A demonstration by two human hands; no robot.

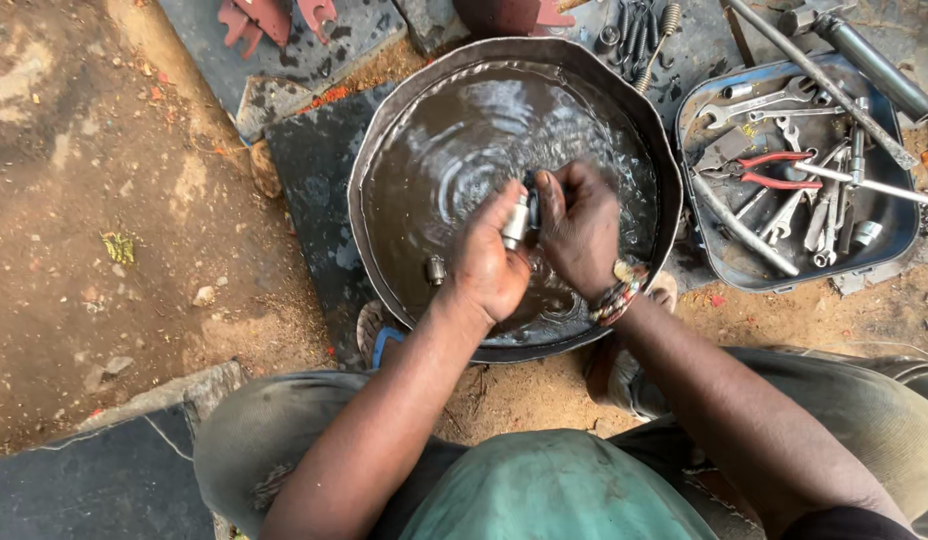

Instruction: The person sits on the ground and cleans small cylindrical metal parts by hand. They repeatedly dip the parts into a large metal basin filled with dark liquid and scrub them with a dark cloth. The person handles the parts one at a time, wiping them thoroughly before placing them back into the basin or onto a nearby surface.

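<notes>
green shirt and grey trousers nearest, left hand [487, 265] gripped a small metal cylinder [516, 221] over the round basin [384, 140] of dark liquid, right hand [581, 230] closed against it, blue tool tray [706, 245] beyond at right

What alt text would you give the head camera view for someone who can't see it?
Two bare hands, left hand and right hand, hold a small metal part over a round pan of dark liquid. A blue tray of wrenches and red-handled pliers sits to the right on dirt ground.
</notes>
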